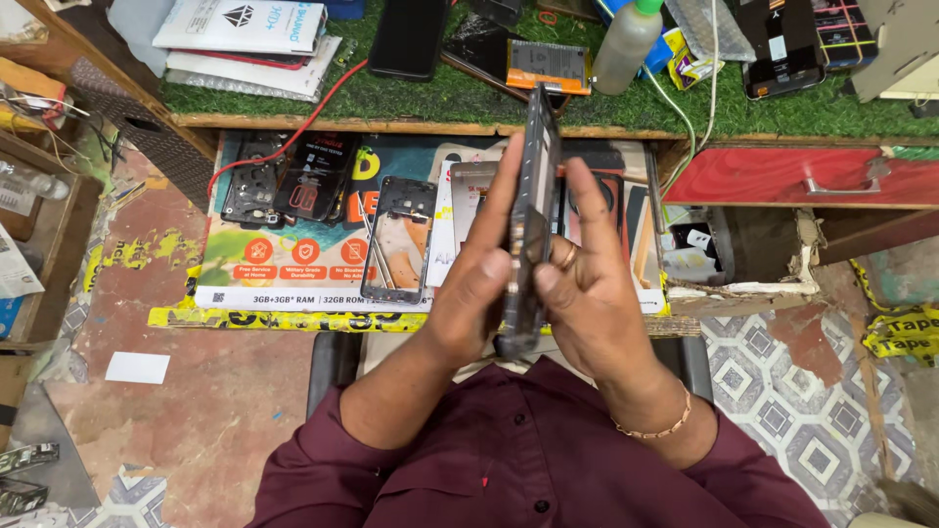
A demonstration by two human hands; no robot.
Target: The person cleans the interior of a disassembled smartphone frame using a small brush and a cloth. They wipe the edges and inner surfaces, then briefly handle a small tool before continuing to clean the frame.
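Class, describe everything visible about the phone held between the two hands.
The phone is dark and slim, seen edge-on, standing nearly upright with its top toward the green mat. Small parts show along its exposed edge, so it looks opened. The left hand and right hand press its two faces.

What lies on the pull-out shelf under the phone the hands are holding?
Beside the edge-on phone held by the left hand and right hand, the shelf shows an empty phone frame and two dark back covers. What lies directly behind phone and hands is covered.
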